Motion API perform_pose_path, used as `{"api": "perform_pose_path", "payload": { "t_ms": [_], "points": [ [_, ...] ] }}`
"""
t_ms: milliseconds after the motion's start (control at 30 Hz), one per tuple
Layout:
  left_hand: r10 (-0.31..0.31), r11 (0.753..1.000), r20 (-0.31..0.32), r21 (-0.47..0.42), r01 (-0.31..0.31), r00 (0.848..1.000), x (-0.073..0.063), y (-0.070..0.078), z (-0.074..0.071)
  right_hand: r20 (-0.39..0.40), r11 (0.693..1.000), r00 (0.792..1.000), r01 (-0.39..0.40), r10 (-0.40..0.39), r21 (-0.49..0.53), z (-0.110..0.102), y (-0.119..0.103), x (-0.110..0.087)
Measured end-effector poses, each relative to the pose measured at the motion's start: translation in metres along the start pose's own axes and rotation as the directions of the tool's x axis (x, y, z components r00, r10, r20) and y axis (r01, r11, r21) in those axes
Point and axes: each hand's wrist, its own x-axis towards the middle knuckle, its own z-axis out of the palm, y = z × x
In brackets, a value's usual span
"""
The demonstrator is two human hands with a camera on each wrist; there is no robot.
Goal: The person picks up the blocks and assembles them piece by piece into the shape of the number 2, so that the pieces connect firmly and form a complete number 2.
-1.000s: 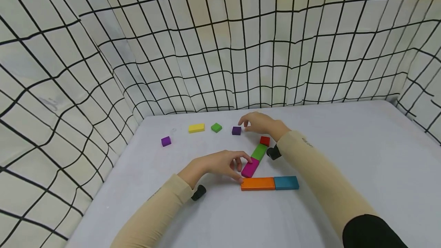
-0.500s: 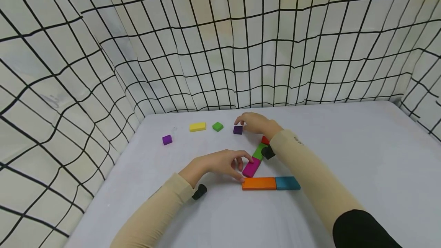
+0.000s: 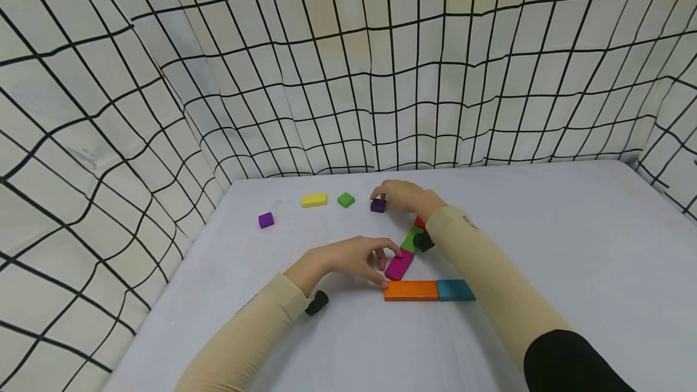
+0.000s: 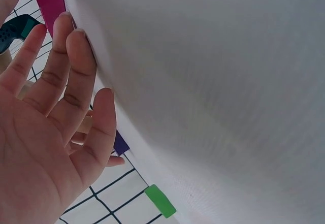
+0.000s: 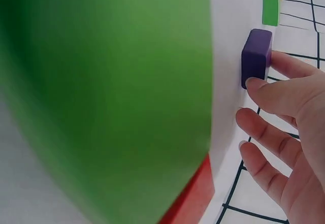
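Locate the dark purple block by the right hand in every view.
Head: the dark purple block is just right of and below centre.
Left wrist: lower left, partly behind the left hand.
Right wrist: upper right, pinched by the right hand.
Shared landmark: the small green block.

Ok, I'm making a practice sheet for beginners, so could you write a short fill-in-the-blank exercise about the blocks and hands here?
1. The right hand pinches a ____ block.
2. The end of the orange block farther from the left hand meets a ____ block.
3. Between the red block and the magenta block lies a ____ block.
4. In the head view, the yellow block lies to the ____ of the right hand.

Missing words: purple; blue; green; left.
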Motion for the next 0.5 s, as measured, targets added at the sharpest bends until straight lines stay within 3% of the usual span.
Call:
{"api": "perform_pose_path", "payload": {
  "t_ms": [500],
  "points": [
    [-0.019, 1.0, -0.007, 0.008, 0.019, 1.0, -0.0009, 0.0002, 0.0008, 0.029, 0.998, 0.998, -0.048, 0.048, 0.03, -0.0093, 0.0036, -0.0065]
  ]
}}
